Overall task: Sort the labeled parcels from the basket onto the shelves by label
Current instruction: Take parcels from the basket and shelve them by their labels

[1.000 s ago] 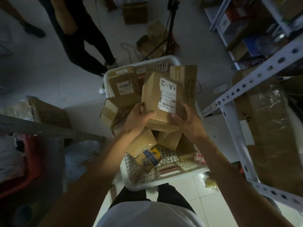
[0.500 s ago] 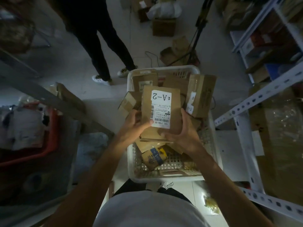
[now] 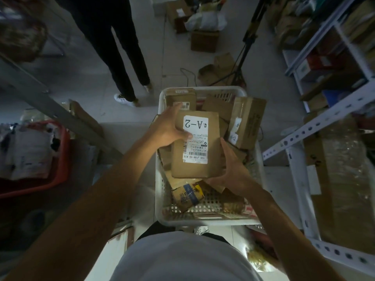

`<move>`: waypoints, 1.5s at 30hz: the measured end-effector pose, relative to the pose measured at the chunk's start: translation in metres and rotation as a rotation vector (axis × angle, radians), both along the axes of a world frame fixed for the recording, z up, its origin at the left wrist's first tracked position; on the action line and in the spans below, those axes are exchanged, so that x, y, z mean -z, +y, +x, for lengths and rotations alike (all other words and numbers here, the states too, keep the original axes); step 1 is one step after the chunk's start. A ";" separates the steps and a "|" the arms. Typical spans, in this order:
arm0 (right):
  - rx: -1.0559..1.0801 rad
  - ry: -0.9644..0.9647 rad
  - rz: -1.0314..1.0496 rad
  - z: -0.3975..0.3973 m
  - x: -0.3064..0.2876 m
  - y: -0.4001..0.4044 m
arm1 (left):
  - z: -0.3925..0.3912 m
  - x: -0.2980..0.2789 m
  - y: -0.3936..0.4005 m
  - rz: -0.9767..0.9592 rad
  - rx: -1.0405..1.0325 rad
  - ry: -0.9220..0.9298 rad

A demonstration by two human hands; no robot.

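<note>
I hold a brown cardboard parcel (image 3: 213, 169) with a white label reading A-2 over the white plastic basket (image 3: 159, 179). My left hand (image 3: 167, 128) grips its upper left edge, thumb on the label. My right hand (image 3: 233, 171) cups its lower right corner from below. The basket holds several more brown parcels; one at the right (image 3: 248, 118) also carries a small A-2 tag, and one at the back (image 3: 180, 97) shows a barcode label. A small packet with blue tape (image 3: 187, 195) lies on the basket floor.
A white perforated metal shelf frame (image 3: 316, 126) stands to the right, with a large wrapped carton (image 3: 341, 179) on it. A grey shelf rail (image 3: 60, 114) and a red bin (image 3: 63, 159) are on the left. A person's legs (image 3: 121, 57), a tripod (image 3: 243, 57) and floor boxes lie beyond the basket.
The A-2 parcel has come closer to me and flatter, label facing up. My left hand slid up its left edge while my right hand moved under its lower right corner.
</note>
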State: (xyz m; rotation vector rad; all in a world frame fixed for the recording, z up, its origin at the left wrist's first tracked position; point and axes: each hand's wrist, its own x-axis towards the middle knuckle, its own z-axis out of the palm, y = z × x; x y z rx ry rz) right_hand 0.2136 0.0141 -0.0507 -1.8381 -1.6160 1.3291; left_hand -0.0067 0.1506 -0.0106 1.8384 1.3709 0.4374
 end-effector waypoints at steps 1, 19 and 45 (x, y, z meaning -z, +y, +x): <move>0.015 0.017 -0.010 0.007 0.002 0.000 | -0.002 -0.001 0.000 0.036 0.001 0.025; 0.373 0.378 -0.179 -0.015 0.010 0.012 | -0.055 0.017 -0.074 -0.059 -0.389 -0.130; 0.243 0.410 -0.037 -0.050 0.006 -0.024 | -0.036 0.027 -0.141 -0.211 -0.397 -0.193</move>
